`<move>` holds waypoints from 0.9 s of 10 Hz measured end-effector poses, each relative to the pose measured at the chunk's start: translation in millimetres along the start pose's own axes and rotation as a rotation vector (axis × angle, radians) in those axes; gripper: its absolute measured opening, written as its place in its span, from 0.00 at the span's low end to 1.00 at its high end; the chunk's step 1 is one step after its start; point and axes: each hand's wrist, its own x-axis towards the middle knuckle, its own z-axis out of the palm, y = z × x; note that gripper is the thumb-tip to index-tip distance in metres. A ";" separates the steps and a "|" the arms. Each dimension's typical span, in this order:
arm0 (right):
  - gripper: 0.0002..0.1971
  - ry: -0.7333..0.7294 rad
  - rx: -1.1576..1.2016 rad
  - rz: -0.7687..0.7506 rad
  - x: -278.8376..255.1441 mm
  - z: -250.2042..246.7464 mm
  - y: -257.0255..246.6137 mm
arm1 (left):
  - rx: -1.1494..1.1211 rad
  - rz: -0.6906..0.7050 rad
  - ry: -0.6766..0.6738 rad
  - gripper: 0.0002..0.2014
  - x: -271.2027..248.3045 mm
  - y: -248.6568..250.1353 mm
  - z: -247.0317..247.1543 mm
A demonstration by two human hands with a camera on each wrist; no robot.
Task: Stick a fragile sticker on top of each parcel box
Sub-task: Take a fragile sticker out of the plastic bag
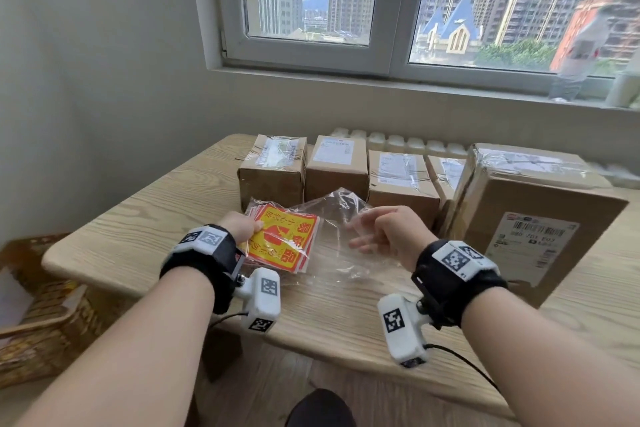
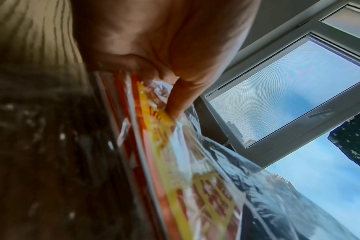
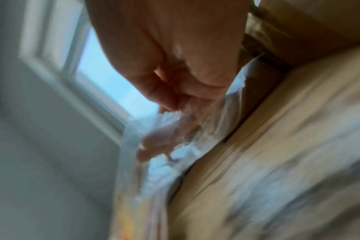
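My left hand [image 1: 242, 225] grips one edge of a stack of red and yellow fragile stickers [image 1: 282, 241] just above the wooden table [image 1: 138, 229]. The left wrist view has the thumb [image 2: 179, 100] pressing on the top sticker [image 2: 175, 178], with clear film partly over it. A crumpled clear plastic bag [image 1: 337, 218] lies to the right of the stack. My right hand [image 1: 384, 232] is at the bag with fingers loosely spread. In the blurred right wrist view those fingers [image 3: 154, 146] show through the film. Several taped cardboard parcel boxes [image 1: 336, 163] stand in a row behind.
A larger parcel box [image 1: 530, 211] with a printed label stands at the right, close to my right wrist. A wicker basket [image 1: 38, 305] sits on the floor left of the table. The wall and window [image 1: 346, 10] lie behind the boxes.
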 end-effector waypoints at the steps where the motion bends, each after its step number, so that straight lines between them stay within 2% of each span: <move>1: 0.19 -0.188 0.084 0.252 1.0 -3.1 1.8 | -0.007 -0.006 0.037 0.21 0.7 -1.2 4.7; 2: 0.24 -0.292 0.104 0.282 3.5 -3.3 1.4 | -0.074 0.024 0.085 0.17 5.3 -4.5 7.3; 3: 0.26 -0.346 0.207 0.164 6.4 3.2 0.1 | -0.173 0.005 0.056 0.17 -4.3 -0.8 4.5; 4: 0.18 -0.349 0.192 0.118 10.1 15.8 -2.0 | -0.322 0.030 -0.062 0.16 -4.5 -1.7 2.9; 5: 0.20 -0.155 -0.171 0.065 16.5 28.3 1.5 | -0.384 0.051 -0.143 0.02 -1.6 -3.3 -1.0; 6: 0.18 -0.088 -0.357 0.038 19.5 36.1 1.8 | -0.457 0.044 -0.234 0.03 -0.7 -2.8 -1.9; 7: 0.12 -0.041 -0.356 0.016 25.3 40.4 0.9 | -0.442 0.038 -0.259 0.05 2.9 -2.5 -2.5; 8: 0.10 0.004 -0.310 0.033 30.5 45.5 0.5 | -0.454 0.017 -0.298 0.05 -1.8 1.9 -0.5; 9: 0.14 0.067 -0.368 0.066 30.6 50.9 0.2 | -0.446 0.034 -0.303 0.03 -2.9 5.6 1.6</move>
